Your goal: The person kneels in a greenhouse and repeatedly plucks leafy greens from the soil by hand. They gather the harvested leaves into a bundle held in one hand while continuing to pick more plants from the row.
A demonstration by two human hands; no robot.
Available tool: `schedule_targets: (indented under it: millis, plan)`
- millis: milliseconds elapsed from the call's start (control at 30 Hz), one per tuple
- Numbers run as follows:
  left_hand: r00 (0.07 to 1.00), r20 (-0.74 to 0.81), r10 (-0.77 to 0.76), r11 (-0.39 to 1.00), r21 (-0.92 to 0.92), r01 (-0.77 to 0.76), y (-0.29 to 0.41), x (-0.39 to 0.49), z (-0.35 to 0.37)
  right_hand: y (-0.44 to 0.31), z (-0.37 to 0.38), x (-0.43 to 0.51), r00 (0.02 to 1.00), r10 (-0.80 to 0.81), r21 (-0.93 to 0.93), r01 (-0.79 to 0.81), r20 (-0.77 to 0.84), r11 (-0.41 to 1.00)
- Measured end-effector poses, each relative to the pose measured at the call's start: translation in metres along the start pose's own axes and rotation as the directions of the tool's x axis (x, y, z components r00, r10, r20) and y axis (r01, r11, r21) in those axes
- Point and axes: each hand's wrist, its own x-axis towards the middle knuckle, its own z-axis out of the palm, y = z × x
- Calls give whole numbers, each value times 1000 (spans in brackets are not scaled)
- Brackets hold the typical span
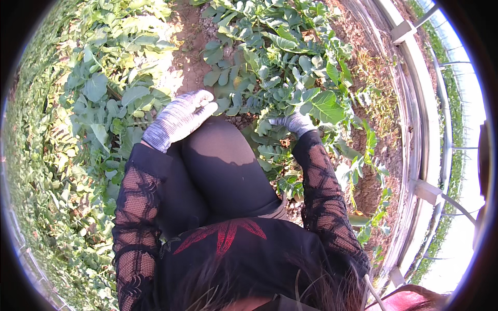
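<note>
My left hand (181,118), in a grey and white knit glove, rests by my raised knee with its fingers loosely curled; nothing shows in it. A matching glove covers my right hand (296,121), which reaches in among the leafy green plants (272,74) ahead of my knees. Leaves hide most of its fingers, so whether it grips a stem cannot be told. A broad bright green leaf (327,107) lies just beside that hand.
Dense leafy plants (97,89) fill the left side. A bare soil path (192,50) runs between the rows. On the right, a pale frame rail (430,128) with brackets curves along the bed, with plastic sheeting beside it. A pinkish-red item (408,301) shows at the lower right.
</note>
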Motion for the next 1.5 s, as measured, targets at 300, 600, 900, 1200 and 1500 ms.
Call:
schedule_targets:
  millis: [300, 600, 900, 1200, 1500]
  plan:
    - [996, 51, -67, 997, -39, 70, 5, 3, -7, -8, -20, 27, 975, -165, -302, 205, 152, 931]
    - [999, 35, 17, 1000, -26, -16, -8, 6, 0, -10, -6, 15, 985, -104, -400, 150, 135, 904]
    - [999, 49, 10, 999, 43, -12, -5, 3, -1, -16, 24, -22, 902, 346, -217, -404, -259, 889]
    - [999, 46, 21, 1000, -7, -20, -3, 1, 0, -22, 17, -11, 966, 196, -154, -222, -166, 963]
    - [999, 44, 16, 1000, 4, -17, -10, -4, 1, 42, 82, -21, 878, -268, -17, 284, -397, 959]
